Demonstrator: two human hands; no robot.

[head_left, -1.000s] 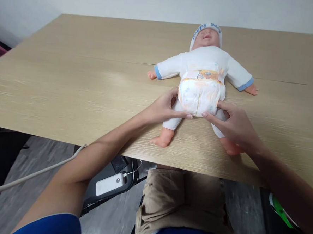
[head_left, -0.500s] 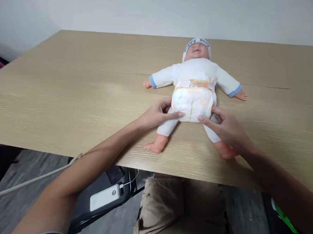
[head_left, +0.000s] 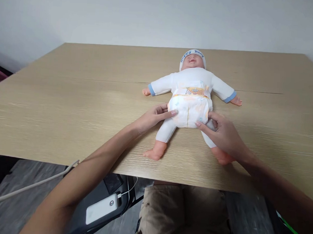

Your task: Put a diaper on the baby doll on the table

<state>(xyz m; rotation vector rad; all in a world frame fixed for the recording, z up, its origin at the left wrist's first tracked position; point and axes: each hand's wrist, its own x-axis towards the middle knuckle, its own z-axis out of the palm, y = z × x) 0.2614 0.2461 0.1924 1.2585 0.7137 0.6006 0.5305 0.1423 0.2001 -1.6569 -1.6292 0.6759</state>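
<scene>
A baby doll [head_left: 192, 82] in a white suit and cap lies face up on the wooden table [head_left: 67, 101], arms spread. It wears a white diaper [head_left: 188, 111] with an orange waistband. My left hand [head_left: 152, 117] pinches the diaper's edge at the doll's left-side leg opening. My right hand [head_left: 221, 133] grips the diaper's edge at the other leg opening, covering part of that leg. Both hands have fingers curled onto the diaper.
The table's near edge runs just below the doll's feet. Under it I see my lap in tan shorts [head_left: 182, 214], a white power bank [head_left: 101, 209] on a dark seat, and a pale cable [head_left: 27, 186] trailing left.
The view has tilted up, so the doll sits lower in frame. My fingertips have slid outward from the diaper's crotch to its two leg edges.
</scene>
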